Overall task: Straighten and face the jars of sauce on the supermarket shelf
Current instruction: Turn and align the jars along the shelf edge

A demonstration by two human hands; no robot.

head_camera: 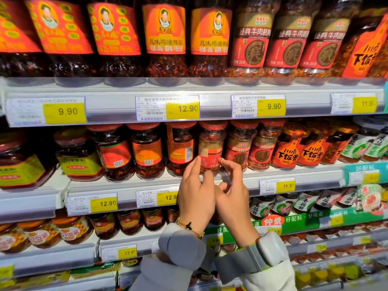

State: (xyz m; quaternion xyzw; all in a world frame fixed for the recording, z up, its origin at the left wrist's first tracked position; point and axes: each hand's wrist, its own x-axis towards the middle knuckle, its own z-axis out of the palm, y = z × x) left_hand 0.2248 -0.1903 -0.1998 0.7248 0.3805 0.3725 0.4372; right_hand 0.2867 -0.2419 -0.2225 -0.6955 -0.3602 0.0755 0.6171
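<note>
I see both hands raised to the middle shelf [147, 186], at about 6 o'clock from frame centre. My left hand [196, 191] has its fingers loosely spread, the forefinger tip touching the lower left of the jar [211, 147]. My right hand [232, 190] is half curled, its forefinger tip at the jar's lower right. The two hands touch each other at the thumbs. The jar stands upright in the row, red lid on top, its label turned partly sideways. At its 9 o'clock stands a neighbour [181, 149] showing a barcode; at 3 o'clock another [241, 143] faces forward. A bracelet [190, 226] sits on my left wrist.
</note>
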